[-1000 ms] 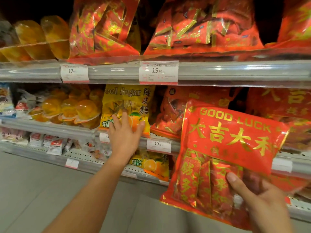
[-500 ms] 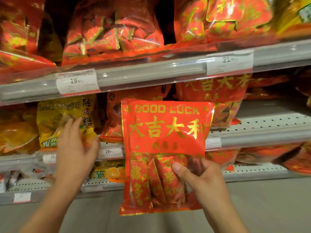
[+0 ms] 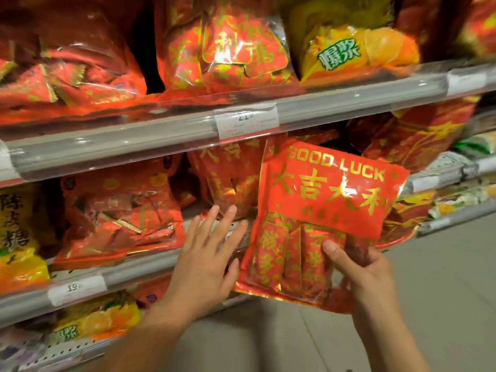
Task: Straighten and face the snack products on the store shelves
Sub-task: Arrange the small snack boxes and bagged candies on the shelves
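The fingers [image 3: 334, 251] of the right hand [image 3: 367, 275] are curled round the lower right corner of the red "GOOD LUCK" bag [image 3: 330, 210], the thumb pressed on its clear front window and the rest tucked behind, out of view. The fingers of the left hand [image 3: 204, 261] are held straight and slightly spread, with the thumb just beside the bag's lower left edge; whether it is actually touched cannot be told.

The bag is held upright, label forward, in front of the middle shelf [image 3: 139, 275], partly over the shelf lip and not yet set down. It is judged that the facing of this one product is in hand but unfinished: the bag is turned the right way, yet a place must be found for it among the like red bags [image 3: 230, 178] stacked behind. To the left, another red packet [image 3: 120, 213] is seen slumped and crumpled, and the bags on the upper shelf [image 3: 166, 127] lean unevenly, so much of the row appears left to straighten.

The gap behind the held bag is hidden by it. The price tags [image 3: 247, 122] are blurred and cannot be read fully, and the yellow packs [image 3: 16, 232] at the left are cut off by the frame.
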Motion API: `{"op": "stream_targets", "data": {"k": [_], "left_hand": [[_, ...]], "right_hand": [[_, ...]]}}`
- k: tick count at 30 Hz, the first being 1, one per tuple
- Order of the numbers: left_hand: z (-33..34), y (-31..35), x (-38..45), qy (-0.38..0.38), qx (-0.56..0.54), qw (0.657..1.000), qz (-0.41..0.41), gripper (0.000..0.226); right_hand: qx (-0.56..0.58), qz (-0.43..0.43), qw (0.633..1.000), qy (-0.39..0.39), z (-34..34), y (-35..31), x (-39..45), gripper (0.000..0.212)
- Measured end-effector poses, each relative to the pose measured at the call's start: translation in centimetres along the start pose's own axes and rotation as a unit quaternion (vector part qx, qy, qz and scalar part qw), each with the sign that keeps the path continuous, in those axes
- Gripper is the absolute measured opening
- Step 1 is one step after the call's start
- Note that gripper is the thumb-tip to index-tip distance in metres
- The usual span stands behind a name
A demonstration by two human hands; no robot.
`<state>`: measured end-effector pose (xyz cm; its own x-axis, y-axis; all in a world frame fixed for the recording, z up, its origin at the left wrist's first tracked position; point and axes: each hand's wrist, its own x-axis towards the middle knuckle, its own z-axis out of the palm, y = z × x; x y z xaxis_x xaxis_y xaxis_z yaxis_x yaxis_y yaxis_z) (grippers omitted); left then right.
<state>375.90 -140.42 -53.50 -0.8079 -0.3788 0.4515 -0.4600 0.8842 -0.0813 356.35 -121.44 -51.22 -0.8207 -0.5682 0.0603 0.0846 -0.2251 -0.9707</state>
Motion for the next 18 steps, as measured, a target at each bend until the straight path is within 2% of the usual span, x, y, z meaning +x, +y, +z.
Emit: {"op": "stream_targets", "data": {"k": [3, 5, 8, 12, 18], "left_hand": [[2.1, 0.0, 1.0, -0.072, 0.053, 0.995, -0.042, 0.075], [2.4, 0.3, 1.3, -0.091, 0.058, 0.992, -0.067, 0.075], [1.9, 1.2, 1.5, -0.097, 0.050, 0.991, -0.077, 0.079], [1.3, 1.2, 1.7, -0.099, 0.037, 0.991, -0.086, 0.087], [1.1, 1.0, 1.6, -0.100, 0.028, 0.992, -0.067, 0.086]], "right_hand": [[-0.039, -0.013, 0.999, 0.008, -0.4, -0.1, 0.3, 0.012], [-0.054, -0.022, 0.998, 0.004, -0.6, -0.5, 0.6, 0.014], [-0.071, -0.023, 0.997, -0.004, -0.9, -1.9, 1.3, 0.015], [-0.086, -0.021, 0.996, -0.008, -1.9, -3.5, 3.4, 0.028], [-0.117, 0.019, 0.992, 0.034, -5.1, -4.0, 6.5, 0.019]]}}
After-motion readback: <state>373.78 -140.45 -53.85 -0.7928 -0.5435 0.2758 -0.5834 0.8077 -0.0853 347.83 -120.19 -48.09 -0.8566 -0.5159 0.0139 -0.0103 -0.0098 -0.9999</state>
